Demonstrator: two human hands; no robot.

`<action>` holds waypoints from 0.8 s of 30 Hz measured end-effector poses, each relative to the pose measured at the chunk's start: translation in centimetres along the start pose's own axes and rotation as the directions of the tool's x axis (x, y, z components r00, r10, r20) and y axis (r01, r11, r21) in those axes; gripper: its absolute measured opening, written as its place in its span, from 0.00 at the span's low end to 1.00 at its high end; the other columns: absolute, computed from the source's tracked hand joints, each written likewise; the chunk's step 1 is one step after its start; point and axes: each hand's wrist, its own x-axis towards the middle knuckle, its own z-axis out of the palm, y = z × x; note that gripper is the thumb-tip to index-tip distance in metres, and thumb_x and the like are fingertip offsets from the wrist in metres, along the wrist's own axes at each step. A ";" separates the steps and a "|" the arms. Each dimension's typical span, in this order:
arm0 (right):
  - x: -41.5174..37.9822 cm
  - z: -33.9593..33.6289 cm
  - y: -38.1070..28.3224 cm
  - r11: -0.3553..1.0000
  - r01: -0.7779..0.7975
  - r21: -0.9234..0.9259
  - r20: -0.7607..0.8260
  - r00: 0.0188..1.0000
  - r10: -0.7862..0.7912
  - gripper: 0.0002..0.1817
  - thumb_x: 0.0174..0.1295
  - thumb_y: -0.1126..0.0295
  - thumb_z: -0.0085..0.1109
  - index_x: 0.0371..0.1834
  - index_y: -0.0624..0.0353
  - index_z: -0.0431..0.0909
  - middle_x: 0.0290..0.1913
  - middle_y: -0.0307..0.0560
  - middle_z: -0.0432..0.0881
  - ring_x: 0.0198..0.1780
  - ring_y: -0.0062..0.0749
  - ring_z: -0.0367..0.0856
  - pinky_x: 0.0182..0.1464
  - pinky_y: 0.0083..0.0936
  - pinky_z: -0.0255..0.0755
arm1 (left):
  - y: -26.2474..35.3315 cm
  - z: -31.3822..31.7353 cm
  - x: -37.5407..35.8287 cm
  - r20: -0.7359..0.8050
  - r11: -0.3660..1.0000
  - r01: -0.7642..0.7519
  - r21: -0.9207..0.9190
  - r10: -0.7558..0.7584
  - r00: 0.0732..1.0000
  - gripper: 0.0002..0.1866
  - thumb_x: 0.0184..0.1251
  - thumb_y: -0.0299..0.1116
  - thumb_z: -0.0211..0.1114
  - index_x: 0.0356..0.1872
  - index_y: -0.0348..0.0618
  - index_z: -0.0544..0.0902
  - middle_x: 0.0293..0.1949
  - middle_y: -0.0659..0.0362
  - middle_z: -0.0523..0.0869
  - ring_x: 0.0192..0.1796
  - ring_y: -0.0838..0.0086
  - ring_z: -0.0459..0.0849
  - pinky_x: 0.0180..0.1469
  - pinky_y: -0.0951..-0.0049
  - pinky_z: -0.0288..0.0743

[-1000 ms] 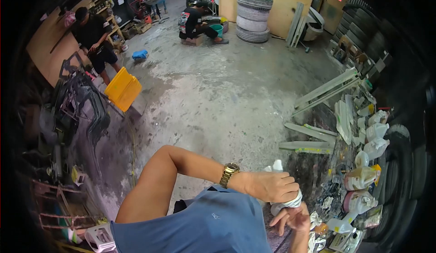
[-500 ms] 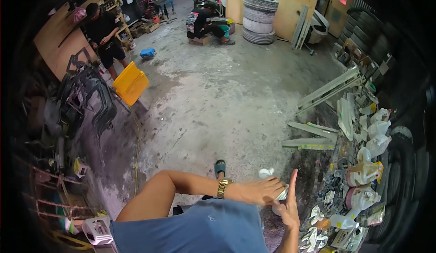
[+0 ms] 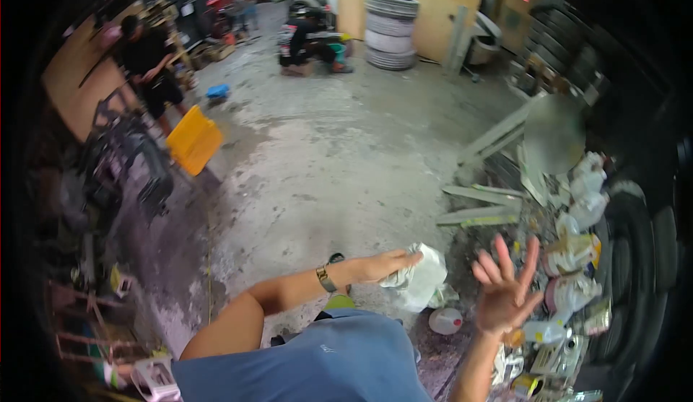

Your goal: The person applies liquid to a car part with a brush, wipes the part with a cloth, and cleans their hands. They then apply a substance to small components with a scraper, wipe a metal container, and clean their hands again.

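My left hand [image 3: 393, 263], with a gold watch [image 3: 325, 280] on its wrist, pinches a crumpled white cloth [image 3: 423, 278] that hangs down in front of my body. My right hand [image 3: 504, 294] is raised to the right of the cloth, apart from it, with its fingers spread and nothing in them. A white jug with a red cap [image 3: 445, 320] stands between and below the two hands. Right of my right hand are plastic bottles and bags [image 3: 570, 254].
Stacked tires [image 3: 391, 34] stand on the floor ahead. A person [image 3: 307, 45] crouches beside them; another [image 3: 149, 63] stands at the left behind a yellow panel [image 3: 195, 141]. Pale panels [image 3: 480, 216] lie at the right, near more tires [image 3: 632, 279].
My hands, close together before, have moved apart. The white cloth now hangs opened out from my left hand. My right hand has moved right and spread its fingers. The view has shifted slightly.
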 end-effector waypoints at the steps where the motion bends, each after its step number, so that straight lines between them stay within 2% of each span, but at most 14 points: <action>1: 1.1 0.8 1.5 0.979 0.043 0.199 0.022 0.999 -0.048 0.53 0.55 0.25 0.38 0.76 0.48 0.41 0.70 0.67 0.56 0.64 0.53 0.66 0.61 0.41 0.65 | 0.1 0.5 0.7 0.114 0.999 -0.039 -0.037 0.043 0.993 0.23 0.76 0.51 0.45 0.46 0.41 0.78 0.34 0.67 0.78 0.32 0.87 0.73 0.33 0.82 0.69; 2: 2.4 1.7 2.9 0.918 0.096 0.385 0.020 0.993 -0.113 0.52 0.55 0.24 0.33 0.76 0.46 0.39 0.74 0.66 0.47 0.73 0.54 0.53 0.71 0.44 0.53 | -1.6 1.4 2.4 0.176 1.000 0.010 -0.028 -0.005 0.984 0.23 0.76 0.51 0.45 0.46 0.41 0.78 0.34 0.67 0.78 0.32 0.87 0.73 0.33 0.82 0.69; 4: 5.4 2.6 4.3 0.823 0.193 0.534 -0.068 0.980 -0.185 0.49 0.58 0.26 0.30 0.76 0.44 0.40 0.76 0.57 0.39 0.77 0.48 0.37 0.76 0.45 0.30 | -6.1 3.5 5.4 0.070 0.976 -0.208 0.071 0.203 0.977 0.23 0.76 0.50 0.44 0.50 0.40 0.76 0.40 0.65 0.80 0.41 0.88 0.76 0.42 0.83 0.72; 5: 5.6 2.8 5.5 0.785 0.199 0.586 -0.083 0.979 -0.186 0.48 0.59 0.27 0.33 0.76 0.45 0.43 0.76 0.56 0.41 0.77 0.47 0.40 0.76 0.43 0.34 | -2.3 5.9 4.1 -0.092 0.979 -0.131 0.159 0.146 0.985 0.23 0.76 0.50 0.44 0.53 0.40 0.74 0.46 0.63 0.79 0.48 0.89 0.75 0.49 0.82 0.71; 6: 5.9 3.2 6.3 0.736 0.198 0.648 -0.082 0.978 -0.191 0.47 0.60 0.29 0.35 0.76 0.45 0.45 0.76 0.54 0.44 0.76 0.46 0.43 0.76 0.41 0.37 | -0.9 5.9 5.4 -0.051 0.978 -0.116 0.174 0.126 0.991 0.23 0.76 0.50 0.44 0.53 0.40 0.74 0.46 0.63 0.79 0.48 0.89 0.75 0.49 0.82 0.71; 8: 4.7 4.3 6.8 0.710 0.179 0.681 -0.125 0.984 -0.128 0.46 0.60 0.29 0.36 0.76 0.44 0.45 0.76 0.52 0.45 0.76 0.44 0.43 0.76 0.39 0.38 | 1.2 5.8 7.5 -0.173 0.882 -0.420 -0.214 0.388 0.905 0.24 0.76 0.51 0.44 0.54 0.40 0.73 0.47 0.64 0.76 0.45 0.91 0.73 0.43 0.80 0.71; 12: 6.1 3.0 8.1 0.719 0.206 0.663 -0.116 0.978 -0.173 0.46 0.60 0.30 0.36 0.76 0.44 0.45 0.77 0.46 0.43 0.77 0.40 0.41 0.75 0.38 0.39 | 1.6 4.5 9.0 -0.175 0.893 -0.410 -0.185 0.381 0.908 0.25 0.75 0.52 0.45 0.53 0.37 0.73 0.46 0.62 0.77 0.46 0.89 0.73 0.43 0.79 0.71; 14: 8.4 1.5 7.7 0.754 0.258 0.604 -0.116 0.965 -0.237 0.46 0.61 0.29 0.36 0.76 0.45 0.45 0.77 0.44 0.43 0.77 0.38 0.40 0.75 0.38 0.39 | -1.7 3.0 9.3 -0.107 0.966 -0.254 -0.048 0.248 0.963 0.27 0.75 0.53 0.45 0.54 0.35 0.72 0.48 0.60 0.77 0.48 0.84 0.75 0.47 0.78 0.73; 15: 9.6 0.8 7.4 0.760 0.297 0.578 -0.160 0.954 -0.252 0.46 0.61 0.29 0.35 0.76 0.45 0.45 0.77 0.44 0.43 0.77 0.38 0.40 0.75 0.37 0.38 | -1.4 3.2 8.7 -0.115 0.988 -0.059 0.143 0.076 0.990 0.29 0.74 0.55 0.46 0.57 0.35 0.69 0.51 0.56 0.78 0.50 0.76 0.80 0.52 0.74 0.76; 16: 10.3 0.3 7.6 0.765 0.329 0.554 -0.202 0.944 -0.260 0.46 0.60 0.29 0.35 0.76 0.45 0.45 0.77 0.44 0.43 0.77 0.38 0.39 0.75 0.37 0.37 | -1.0 4.0 9.4 -0.106 0.987 -0.056 0.150 0.072 0.992 0.29 0.74 0.55 0.46 0.57 0.35 0.69 0.51 0.56 0.78 0.50 0.76 0.80 0.52 0.74 0.76; 18: 10.0 0.1 8.4 0.791 0.300 0.533 -0.164 0.954 -0.251 0.47 0.61 0.28 0.32 0.76 0.46 0.43 0.77 0.45 0.42 0.77 0.39 0.37 0.76 0.37 0.34 | 0.1 6.0 10.9 -0.283 0.881 -0.414 -0.230 0.346 0.895 0.28 0.75 0.53 0.44 0.54 0.35 0.72 0.47 0.56 0.80 0.44 0.76 0.82 0.46 0.75 0.78; 21: 7.5 1.3 10.0 0.902 0.183 0.392 -0.097 0.983 -0.157 0.46 0.63 0.30 0.27 0.77 0.48 0.41 0.78 0.46 0.41 0.78 0.40 0.35 0.75 0.40 0.30 | 1.6 3.9 12.5 -0.184 0.846 -0.392 -0.361 0.348 0.919 0.25 0.74 0.51 0.48 0.55 0.38 0.72 0.44 0.55 0.82 0.41 0.72 0.84 0.41 0.70 0.81; 22: 6.3 2.0 10.8 0.911 0.134 0.390 -0.084 0.990 -0.110 0.46 0.63 0.30 0.25 0.77 0.48 0.40 0.78 0.46 0.41 0.78 0.40 0.34 0.75 0.41 0.29 | 2.4 2.9 13.3 -0.269 0.844 -0.410 -0.346 0.330 0.905 0.20 0.73 0.48 0.51 0.48 0.40 0.77 0.38 0.57 0.83 0.36 0.73 0.84 0.37 0.72 0.80; 24: 3.5 2.9 11.8 0.993 0.047 0.106 -0.070 0.997 -0.040 0.46 0.63 0.29 0.21 0.77 0.49 0.38 0.78 0.46 0.38 0.78 0.40 0.32 0.75 0.40 0.26 | 2.4 0.5 14.1 -0.407 0.908 -0.373 0.192 0.420 0.811 0.15 0.73 0.41 0.53 0.33 0.40 0.79 0.29 0.64 0.80 0.31 0.84 0.76 0.32 0.78 0.73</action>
